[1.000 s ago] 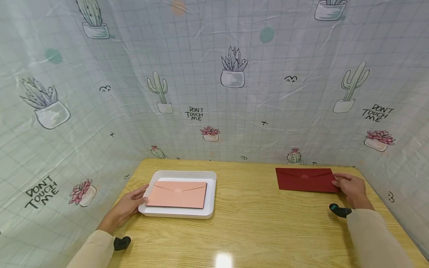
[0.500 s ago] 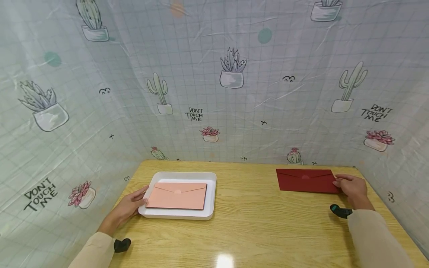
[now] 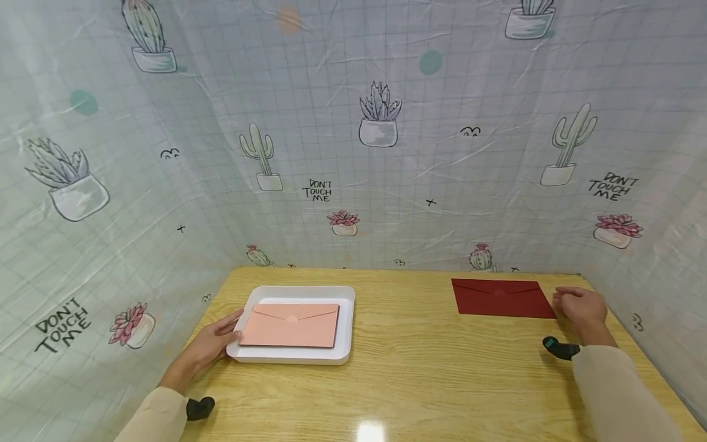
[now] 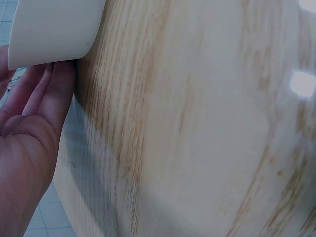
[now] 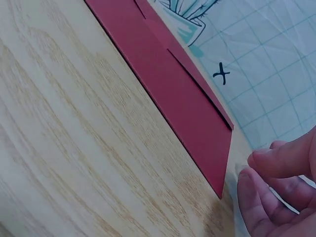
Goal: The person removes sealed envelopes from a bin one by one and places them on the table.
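On the left a white tray (image 3: 345,344) holds a pink envelope (image 3: 289,328), flap side up, with a thin dark edge along its right side. My left hand (image 3: 207,350) grips the tray's left end, thumb at the rim. In the left wrist view, the fingers (image 4: 57,91) reach under the tray wall (image 4: 54,34). At the back right a dark red envelope (image 3: 502,299) lies flat on the table, flap side up. Just off its right end is my right hand (image 3: 582,310), fingers loosely curled, holding nothing. A small gap separates its fingertips (image 5: 249,185) from the red envelope.
The wood-grain table (image 3: 409,368) runs between the tray and the red envelope. A cactus-printed curtain (image 3: 431,166) rises close behind the table and along its sides. Black wrist devices (image 3: 560,348) sit at both sleeves.
My right hand has let go of the red envelope's right end, and a gap has opened between them. The left hand stays on the tray. The head view has shifted slightly.
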Demonstrator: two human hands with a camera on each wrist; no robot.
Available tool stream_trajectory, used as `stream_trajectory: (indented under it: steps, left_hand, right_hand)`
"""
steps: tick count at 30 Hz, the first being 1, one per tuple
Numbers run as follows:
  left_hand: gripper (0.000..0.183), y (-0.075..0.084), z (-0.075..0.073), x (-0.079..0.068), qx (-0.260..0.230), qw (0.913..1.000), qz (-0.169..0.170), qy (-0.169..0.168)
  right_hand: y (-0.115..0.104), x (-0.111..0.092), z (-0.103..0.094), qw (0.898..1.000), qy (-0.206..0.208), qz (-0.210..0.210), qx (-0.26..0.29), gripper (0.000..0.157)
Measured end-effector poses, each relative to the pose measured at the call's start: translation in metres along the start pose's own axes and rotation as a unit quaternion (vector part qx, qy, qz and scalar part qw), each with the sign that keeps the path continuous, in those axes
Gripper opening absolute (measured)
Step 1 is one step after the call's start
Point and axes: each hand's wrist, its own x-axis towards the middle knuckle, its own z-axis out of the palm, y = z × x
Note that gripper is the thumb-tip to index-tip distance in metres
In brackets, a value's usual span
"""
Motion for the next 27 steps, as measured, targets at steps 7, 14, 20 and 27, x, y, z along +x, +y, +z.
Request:
stream_trajectory:
  steps: [7,14,20,27]
  left_hand:
    - [0.07,0.0,-0.001,0.0,-0.002,1.0,0.004,-0.008]
    - [0.069,-0.001,-0.001,0.0,0.003,0.9999,0.007,-0.007]
    - [0.069,0.0,-0.002,0.001,0.005,0.9999,0.004,-0.008]
    - [0.07,0.0,-0.002,0.001,0.003,1.0,0.0,-0.005]
  right_hand:
    - [-0.002,-0.008,0.005,0.999,-0.017,-0.026,0.032,0.056]
    - [-0.008,-0.02,0.007,0.994,-0.065,-0.031,0.079,0.06]
    - [-0.012,-0.024,0.013,0.99,-0.091,-0.055,0.088,0.062]
    - [-0.015,-0.031,0.019,0.988,-0.109,-0.071,0.085,0.058]
